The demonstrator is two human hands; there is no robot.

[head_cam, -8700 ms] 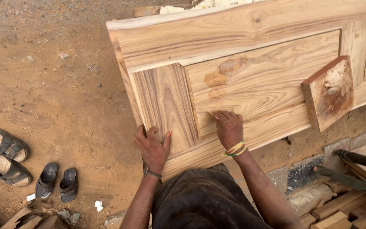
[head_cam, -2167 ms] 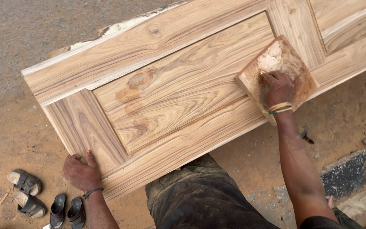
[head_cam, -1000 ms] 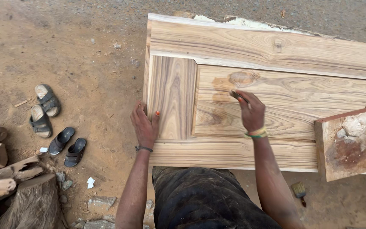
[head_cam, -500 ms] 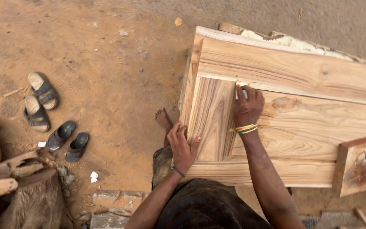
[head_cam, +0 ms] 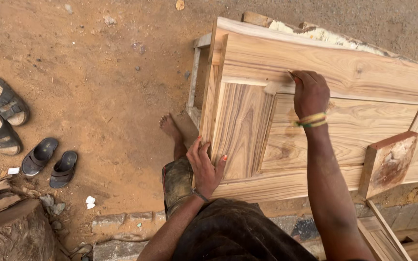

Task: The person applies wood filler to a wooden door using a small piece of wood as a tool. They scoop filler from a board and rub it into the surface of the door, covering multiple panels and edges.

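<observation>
Hands first: our left hand point(head_cam: 205, 165) grips the near left corner of the door point(head_cam: 344, 72), thumb on the face and fingers wrapped over the left edge. Our right hand point(head_cam: 309, 92) reaches to the far side of the door, where the top rail meets the sunken panel, fingers clenched around a small thin tool point(head_cam: 292, 76) whose tip pokes out at the groove; we cannot tell what kind of tool it is. A pale smear of filler point(head_cam: 270, 88) sits on the wood just left of that hand. The door lies flat in front of us, raised off the dirt ground on a wooden frame point(head_cam: 195, 72) visible past its left end.

A square wooden block point(head_cam: 386, 163), stained brown and pale on top, rests on the door near its right lower edge, well apart from both hands. Our bare foot point(head_cam: 169, 126) stands on the ground beside the frame. Two pairs of sandals point(head_cam: 6, 123) lie on the ground to the left, and a tree stump point(head_cam: 15, 234) sits at the lower left.
</observation>
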